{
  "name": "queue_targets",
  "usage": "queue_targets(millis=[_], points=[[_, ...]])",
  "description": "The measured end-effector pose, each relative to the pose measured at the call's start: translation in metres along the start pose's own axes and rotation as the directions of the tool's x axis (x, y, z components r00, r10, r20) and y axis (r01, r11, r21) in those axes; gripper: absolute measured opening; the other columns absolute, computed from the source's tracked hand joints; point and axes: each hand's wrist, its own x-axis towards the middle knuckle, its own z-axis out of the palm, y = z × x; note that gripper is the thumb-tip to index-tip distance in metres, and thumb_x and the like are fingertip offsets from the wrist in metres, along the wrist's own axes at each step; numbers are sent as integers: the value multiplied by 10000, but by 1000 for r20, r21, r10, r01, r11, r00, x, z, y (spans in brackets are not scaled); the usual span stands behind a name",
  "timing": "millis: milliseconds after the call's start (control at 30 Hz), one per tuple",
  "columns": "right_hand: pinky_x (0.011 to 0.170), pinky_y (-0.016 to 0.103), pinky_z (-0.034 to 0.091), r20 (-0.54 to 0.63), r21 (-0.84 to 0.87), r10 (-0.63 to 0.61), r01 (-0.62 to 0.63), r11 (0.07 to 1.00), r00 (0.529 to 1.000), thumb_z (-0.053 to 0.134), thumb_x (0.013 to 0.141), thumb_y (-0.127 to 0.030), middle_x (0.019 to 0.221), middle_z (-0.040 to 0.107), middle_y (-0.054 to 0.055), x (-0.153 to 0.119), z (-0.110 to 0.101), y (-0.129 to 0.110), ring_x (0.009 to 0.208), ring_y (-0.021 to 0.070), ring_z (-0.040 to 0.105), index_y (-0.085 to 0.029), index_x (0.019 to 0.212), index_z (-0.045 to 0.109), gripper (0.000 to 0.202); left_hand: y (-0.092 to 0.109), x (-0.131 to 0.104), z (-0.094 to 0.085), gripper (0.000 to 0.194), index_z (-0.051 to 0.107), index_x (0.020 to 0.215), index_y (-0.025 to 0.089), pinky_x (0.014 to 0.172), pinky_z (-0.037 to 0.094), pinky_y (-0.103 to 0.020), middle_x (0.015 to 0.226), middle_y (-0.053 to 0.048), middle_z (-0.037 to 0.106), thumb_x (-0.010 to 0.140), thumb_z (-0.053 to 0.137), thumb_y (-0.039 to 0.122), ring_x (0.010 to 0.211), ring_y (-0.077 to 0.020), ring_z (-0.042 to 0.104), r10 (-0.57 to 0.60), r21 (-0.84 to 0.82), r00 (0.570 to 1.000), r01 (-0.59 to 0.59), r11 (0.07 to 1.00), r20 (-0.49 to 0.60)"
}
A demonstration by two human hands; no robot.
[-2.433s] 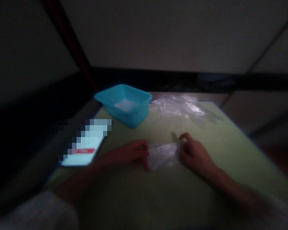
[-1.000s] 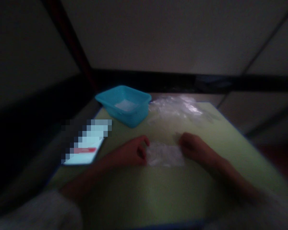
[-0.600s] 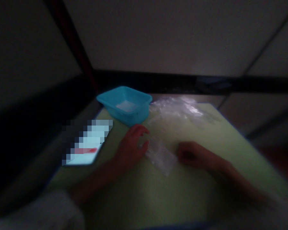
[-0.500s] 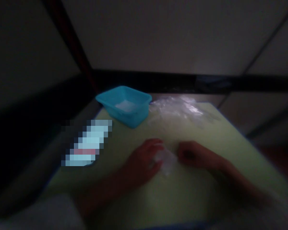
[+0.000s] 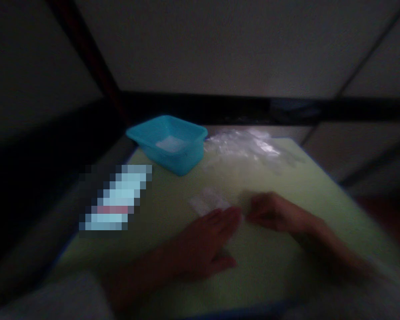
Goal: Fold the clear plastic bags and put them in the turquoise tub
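A small whitish, see-through piece, apparently a plastic bag (image 5: 207,200), lies flat in the middle of the pale yellow table (image 5: 253,275). My left hand (image 5: 208,240) is spread over its near edge, fingers stretched out and thumb apart. Just to the right, my right hand (image 5: 270,211) is closed with its fingertips drawn together by the bag's right end. Whatever those fingers may hold is hidden in the dim, blurred picture.
At the back left of the table stands a blue plastic basin (image 5: 186,155) with something white inside. Beside it lies a heap of clear plastic bags (image 5: 246,144). A pixelated bright object (image 5: 120,195) is at the left edge. Walls close in behind.
My left hand has gone from curled around the crumpled bag to lying flat, and the bag is now spread out. My right hand stays closed at almost the same spot.
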Motion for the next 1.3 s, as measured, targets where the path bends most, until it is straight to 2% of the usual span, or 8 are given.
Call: queue_targets(millis=[133, 500, 667, 833, 1067, 1300], points=[[601, 244, 384, 16, 6, -15, 14, 1000, 1000, 506, 848, -120, 639, 549, 2, 1, 3, 1, 625, 124, 495, -172, 737, 687, 218, 0, 1, -2, 764, 180, 1450, 152, 1142, 159, -418, 1523, -137, 174, 837, 540, 432, 1401, -270, 165, 13, 1, 999, -13, 1000, 35], [634, 263, 381, -25, -90, -64, 61, 994, 998, 476, 862, -135, 655, 556, 18, 0, 3, -1, 641, 141, 501, -174, 747, 678, 235, 1, 2, -2, 750, 227, 1439, 139, 1145, 148, -413, 1513, -142, 209, 829, 558, 424, 1400, -266, 176, 26, 8, 999, -27, 1000, 21], [652, 272, 374, -19, -85, -59, 57, 995, 998, 480, 870, -159, 635, 568, 18, 0, 7, 1, 657, 149, 516, -185, 765, 687, 233, -1, 2, 0, 744, 224, 1440, 144, 1146, 153, -432, 1511, -141, 214, 841, 536, 456, 1403, -270, 159, 60, -8, 998, -60, 998, -22], [607, 264, 339, -18, -100, -56, 54, 994, 998, 487, 861, -154, 590, 517, -8, 1, 7, 1, 607, 137, 469, -190, 701, 658, 237, -2, 2, 0, 750, 215, 1443, 139, 1147, 158, -442, 1512, -139, 210, 850, 508, 493, 1403, -273, 153, 72, 2, 997, -72, 997, -31], [599, 259, 304, 25, -142, -18, 22, 990, 1000, 507, 820, -121, 567, 450, -40, 1, 5, -5, 569, 118, 390, -192, 616, 561, 223, -1, 1, -4, 773, 221, 1446, 116, 1157, 124, -422, 1521, -142, 164, 853, 478, 540, 1411, -268, 111, 78, 41, 997, -78, 996, 12], [620, 259, 312, 38, -156, 5, 1, 988, 999, 501, 784, -105, 577, 435, -40, 1, 5, -5, 589, 118, 402, -196, 576, 486, 228, -3, -3, -12, 693, 348, 1407, 230, 1127, 145, -521, 1519, -123, 158, 827, 501, 578, 1396, -341, 124, 142, 28, 989, -143, 989, 43]])
